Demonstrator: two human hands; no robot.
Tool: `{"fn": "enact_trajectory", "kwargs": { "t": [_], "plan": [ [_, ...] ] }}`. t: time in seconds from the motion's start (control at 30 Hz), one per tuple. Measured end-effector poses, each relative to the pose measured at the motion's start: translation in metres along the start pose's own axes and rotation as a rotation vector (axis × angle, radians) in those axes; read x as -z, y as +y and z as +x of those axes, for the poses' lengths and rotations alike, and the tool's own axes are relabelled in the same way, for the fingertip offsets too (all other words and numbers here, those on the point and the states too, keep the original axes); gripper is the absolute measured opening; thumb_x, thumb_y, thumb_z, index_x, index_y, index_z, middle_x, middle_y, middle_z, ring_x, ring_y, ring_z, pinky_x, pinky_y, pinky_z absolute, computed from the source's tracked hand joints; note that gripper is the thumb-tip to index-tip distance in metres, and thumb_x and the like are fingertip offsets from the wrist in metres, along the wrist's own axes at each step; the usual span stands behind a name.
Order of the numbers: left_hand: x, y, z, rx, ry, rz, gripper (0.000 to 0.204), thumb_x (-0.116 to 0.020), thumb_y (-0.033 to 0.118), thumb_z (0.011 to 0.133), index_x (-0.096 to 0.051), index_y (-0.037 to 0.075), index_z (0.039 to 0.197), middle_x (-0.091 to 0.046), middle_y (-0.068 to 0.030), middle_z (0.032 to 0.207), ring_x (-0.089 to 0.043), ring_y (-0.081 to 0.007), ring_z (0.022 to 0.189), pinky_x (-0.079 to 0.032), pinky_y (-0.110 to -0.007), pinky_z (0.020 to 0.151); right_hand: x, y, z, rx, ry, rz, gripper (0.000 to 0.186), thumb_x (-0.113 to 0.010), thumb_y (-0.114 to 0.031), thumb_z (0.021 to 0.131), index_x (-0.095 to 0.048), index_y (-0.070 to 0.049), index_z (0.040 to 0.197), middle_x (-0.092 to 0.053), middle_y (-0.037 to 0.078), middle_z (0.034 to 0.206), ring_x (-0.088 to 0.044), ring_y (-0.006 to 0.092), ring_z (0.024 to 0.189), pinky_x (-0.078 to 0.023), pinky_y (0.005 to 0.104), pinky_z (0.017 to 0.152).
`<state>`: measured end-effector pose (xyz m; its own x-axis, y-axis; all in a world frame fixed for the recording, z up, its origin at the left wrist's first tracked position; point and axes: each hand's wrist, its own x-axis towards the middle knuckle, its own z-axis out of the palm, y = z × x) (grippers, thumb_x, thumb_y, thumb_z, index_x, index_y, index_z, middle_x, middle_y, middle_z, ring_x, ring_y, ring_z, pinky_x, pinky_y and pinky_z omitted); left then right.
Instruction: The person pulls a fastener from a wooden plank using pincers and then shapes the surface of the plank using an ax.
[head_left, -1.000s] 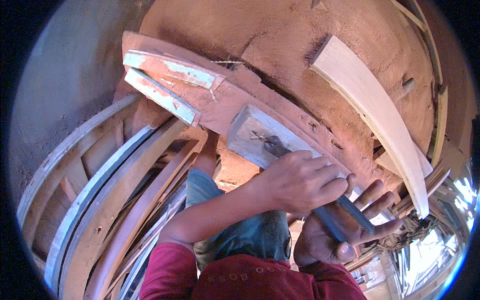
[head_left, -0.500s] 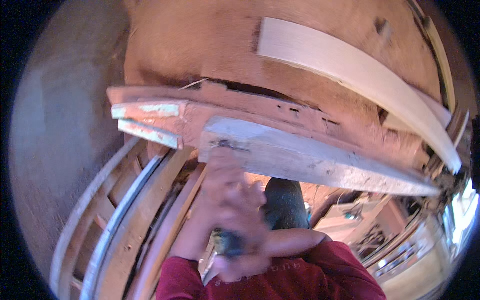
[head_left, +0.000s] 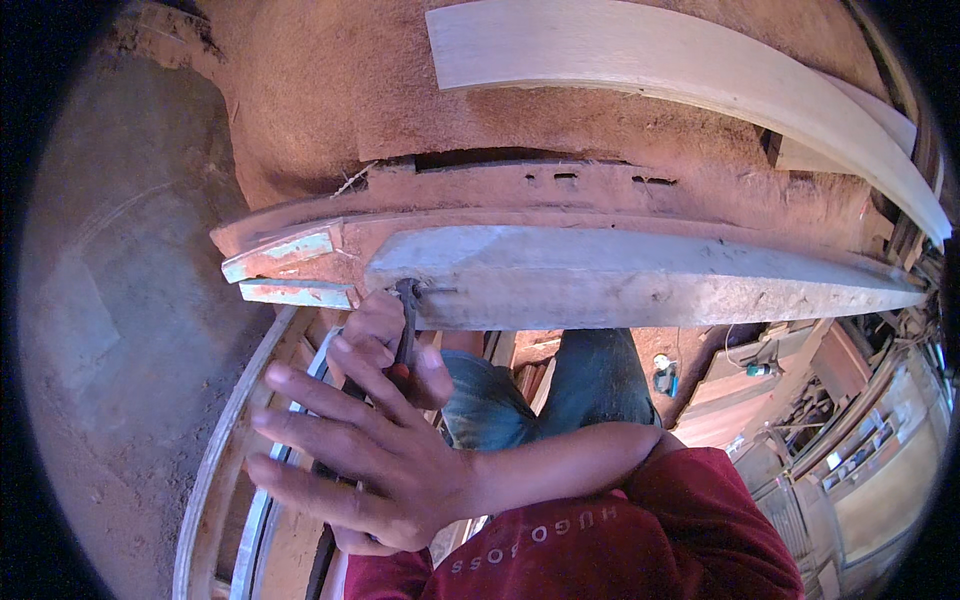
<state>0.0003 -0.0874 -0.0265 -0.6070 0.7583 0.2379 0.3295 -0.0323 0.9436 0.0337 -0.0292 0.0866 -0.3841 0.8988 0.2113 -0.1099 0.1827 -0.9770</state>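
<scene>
My left hand (head_left: 376,318) is closed around a dark metal hand tool (head_left: 407,318) with a narrow head and a small red part lower down; its exact kind I cannot make out. The tool's head meets the left end of a long, pale grey wooden beam (head_left: 600,275), beside a dark slot or piece of metal in the wood. My right hand (head_left: 370,440) crosses in front of my left forearm, fingers spread and pointing left. Behind those fingers shows part of a dark object, mostly hidden; whether my right palm touches it I cannot tell.
The beam lies along a sawdust-covered bench (head_left: 480,195) with two chipped, pale-green-painted strips (head_left: 295,292) at its left end. Beyond lies a curved pale board (head_left: 640,45). Long frame pieces (head_left: 225,470) stand at left. A green power tool (head_left: 665,378) rests on the floor at right.
My right hand has swung left and up from near my chest, its fingers now spread. My left hand stays at the beam's left end. The whole view has turned slightly.
</scene>
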Motion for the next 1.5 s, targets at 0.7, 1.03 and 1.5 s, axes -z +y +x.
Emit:
{"fn": "enact_trajectory", "kwargs": {
  "t": [0.7, 1.03, 1.5],
  "plan": [
    [0.03, -0.028, 0.007, 0.168, 0.066, -0.162, 0.018, -0.056, 0.006, 0.086, -0.041, 0.016, 0.086, -0.038, 0.0002, 0.069, -0.035, -0.015, 0.057, -0.035, -0.031, 0.055, -0.051, 0.02, 0.033, 0.226, -0.027, -0.228, 0.028, -0.067, -0.027, 0.06, -0.053, -0.007, 0.07, -0.041, 0.003, 0.065, -0.047, 0.0197, 0.054, -0.035, 0.0337, 0.049],
    [0.022, -0.03, 0.059, 0.39, 0.377, -0.924, 0.024, -0.056, 0.002, 0.082, -0.038, 0.018, 0.076, -0.03, 0.0033, 0.061, -0.028, -0.011, 0.052, -0.029, -0.028, 0.051, -0.119, 0.049, 0.03, 0.228, -0.264, -0.658, 0.017, -0.061, -0.022, 0.079, -0.053, -0.009, 0.072, -0.051, 0.006, 0.064, -0.054, 0.0198, 0.057, -0.041, 0.0349, 0.053],
    [0.031, -0.045, 0.089, 0.825, 0.509, -1.209, 0.025, -0.055, 0.005, 0.084, -0.041, 0.013, 0.064, -0.029, 0.0034, 0.058, -0.029, -0.0102, 0.051, -0.031, -0.024, 0.048, -0.181, 0.109, 0.045, -0.228, -0.62, -0.917, 0.028, -0.059, -0.021, 0.083, -0.068, -0.001, 0.101, -0.063, 0.016, 0.098, -0.06, 0.0274, 0.095, -0.048, 0.0462, 0.075]
  ]
}}
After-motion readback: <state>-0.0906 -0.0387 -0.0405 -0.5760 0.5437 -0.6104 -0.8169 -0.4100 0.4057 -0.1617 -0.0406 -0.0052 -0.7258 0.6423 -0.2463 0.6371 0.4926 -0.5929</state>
